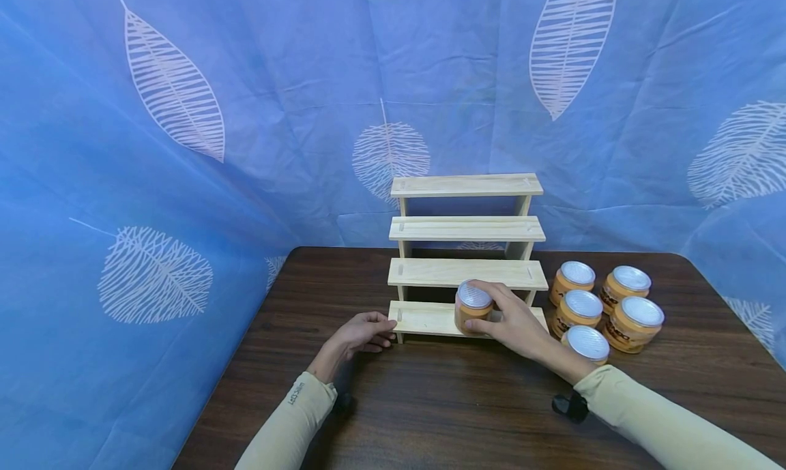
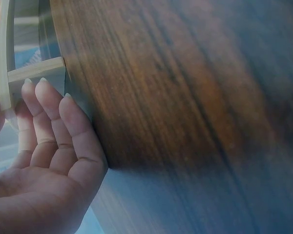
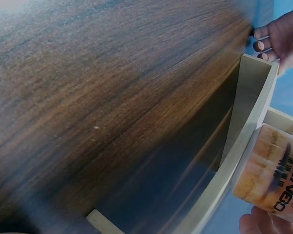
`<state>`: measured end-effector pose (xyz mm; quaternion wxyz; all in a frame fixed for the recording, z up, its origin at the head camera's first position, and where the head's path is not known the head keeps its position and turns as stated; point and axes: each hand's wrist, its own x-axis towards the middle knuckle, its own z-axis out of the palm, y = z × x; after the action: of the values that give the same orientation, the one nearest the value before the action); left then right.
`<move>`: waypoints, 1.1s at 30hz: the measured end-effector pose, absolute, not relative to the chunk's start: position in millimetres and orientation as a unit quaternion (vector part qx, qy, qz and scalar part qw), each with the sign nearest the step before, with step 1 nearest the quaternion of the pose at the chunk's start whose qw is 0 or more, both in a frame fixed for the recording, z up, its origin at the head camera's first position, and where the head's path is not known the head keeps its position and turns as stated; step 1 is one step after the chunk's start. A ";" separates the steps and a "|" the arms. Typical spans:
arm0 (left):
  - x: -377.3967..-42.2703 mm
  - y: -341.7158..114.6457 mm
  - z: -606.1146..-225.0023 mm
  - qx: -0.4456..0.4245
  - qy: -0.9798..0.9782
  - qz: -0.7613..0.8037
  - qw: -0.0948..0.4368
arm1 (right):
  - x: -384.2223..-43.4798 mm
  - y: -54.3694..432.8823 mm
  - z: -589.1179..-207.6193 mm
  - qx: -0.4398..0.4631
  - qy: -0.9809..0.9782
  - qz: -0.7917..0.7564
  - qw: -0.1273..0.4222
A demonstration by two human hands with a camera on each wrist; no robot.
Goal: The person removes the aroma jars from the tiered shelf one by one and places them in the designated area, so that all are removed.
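Observation:
A stepped wooden display rack (image 1: 468, 272) stands at the back of the table. My right hand (image 1: 512, 320) grips a clear jar (image 1: 471, 314) with orange contents and a silver lid, thumb in front and fingers behind. The jar is upright at the rack's lowest shelf, right of its middle; printed lettering shows on the jar (image 3: 273, 170) in the right wrist view. My left hand (image 1: 364, 333) pinches the left end of that lowest shelf between thumb and forefinger. In the left wrist view, the other fingers (image 2: 71, 126) extend below the shelf board.
Several similar jars (image 1: 632, 323) with silver lids stand grouped right of the rack, close to my right forearm. The dark wooden table (image 1: 442, 402) runs back to a blue cloth (image 1: 307, 149) with white leaf prints.

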<state>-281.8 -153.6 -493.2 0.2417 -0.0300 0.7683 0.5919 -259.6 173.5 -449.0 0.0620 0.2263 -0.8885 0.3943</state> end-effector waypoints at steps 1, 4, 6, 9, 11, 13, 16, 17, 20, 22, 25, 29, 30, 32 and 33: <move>-281.8 -153.6 -493.1 -0.030 0.768 0.592 0.242 | -259.6 173.4 -448.9 0.226 -0.888 0.395 0.061; -281.7 -153.7 -492.9 -0.029 0.768 0.592 0.242 | -259.5 173.2 -448.7 0.227 -0.888 0.396 0.059; -281.5 -153.6 -492.9 -0.028 0.768 0.592 0.242 | -259.6 173.1 -449.0 0.226 -0.888 0.397 0.058; -281.1 -153.4 -492.7 -0.028 0.769 0.592 0.240 | -259.8 172.9 -449.5 0.226 -0.888 0.397 0.056; -280.8 -153.4 -492.5 -0.028 0.769 0.591 0.241 | -259.7 173.0 -450.0 0.226 -0.888 0.397 0.057; -280.5 -153.3 -492.4 -0.028 0.770 0.591 0.240 | -259.5 173.0 -450.0 0.227 -0.887 0.397 0.057; -280.5 -153.2 -492.2 -0.027 0.770 0.591 0.239 | -259.4 173.3 -449.9 0.231 -0.887 0.394 0.062; -280.6 -153.2 -492.2 -0.027 0.770 0.591 0.239 | -259.4 173.2 -449.6 0.232 -0.887 0.394 0.063; -281.1 -153.2 -492.0 -0.027 0.769 0.593 0.239 | -259.6 173.3 -449.2 0.237 -0.887 0.390 0.068; -281.2 -153.1 -491.9 -0.027 0.768 0.593 0.239 | -259.5 173.3 -448.8 0.239 -0.887 0.390 0.069; -281.2 -153.0 -491.7 -0.029 0.767 0.594 0.240 | -259.2 173.4 -448.5 0.239 -0.886 0.392 0.065; -281.0 -152.8 -491.7 -0.030 0.766 0.596 0.239 | -259.1 174.2 -447.8 0.236 -0.886 0.395 0.059; -281.0 -152.8 -491.7 -0.031 0.766 0.596 0.239 | -259.0 174.6 -447.4 0.235 -0.886 0.395 0.058; -281.1 -152.9 -491.8 -0.031 0.766 0.596 0.239 | -259.0 175.6 -446.1 0.233 -0.885 0.398 0.057; -281.2 -152.9 -491.9 -0.031 0.767 0.595 0.239 | -258.9 176.2 -445.1 0.234 -0.884 0.400 0.058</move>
<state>-281.2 -152.9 -491.9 0.2386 -0.0312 0.7666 0.5954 -258.9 176.2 -445.1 0.0575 0.2338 -0.8843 0.4000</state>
